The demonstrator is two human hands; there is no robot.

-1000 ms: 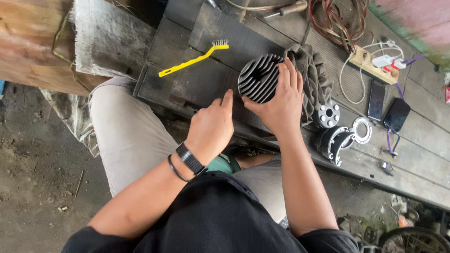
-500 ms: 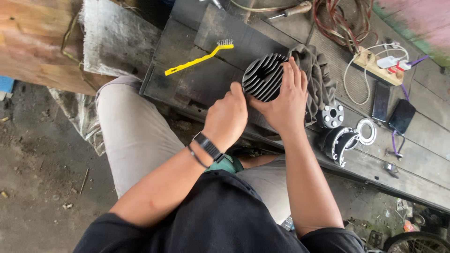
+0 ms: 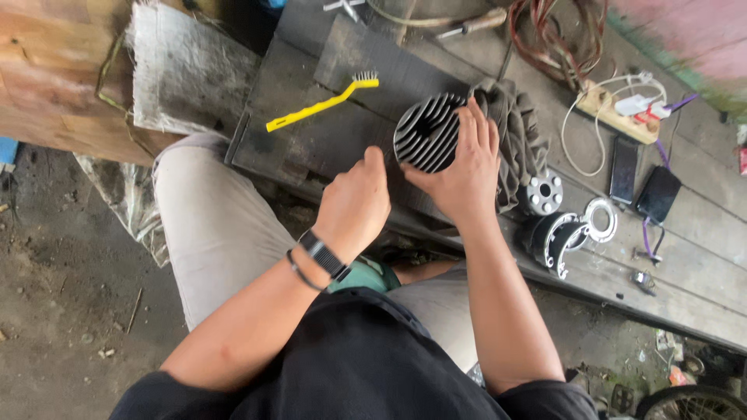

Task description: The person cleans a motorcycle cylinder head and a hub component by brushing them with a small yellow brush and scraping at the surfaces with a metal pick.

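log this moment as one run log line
right hand: holds finned cylinder | left hand: fingertip beside it, holds nothing | grey rag: behind cylinder | yellow brush: on bench

We sit in daylight at a dark plank table (image 3: 700, 280) above a bare dirt floor (image 3: 62, 311), with pale wooden boards (image 3: 54, 70) beyond its left edge.
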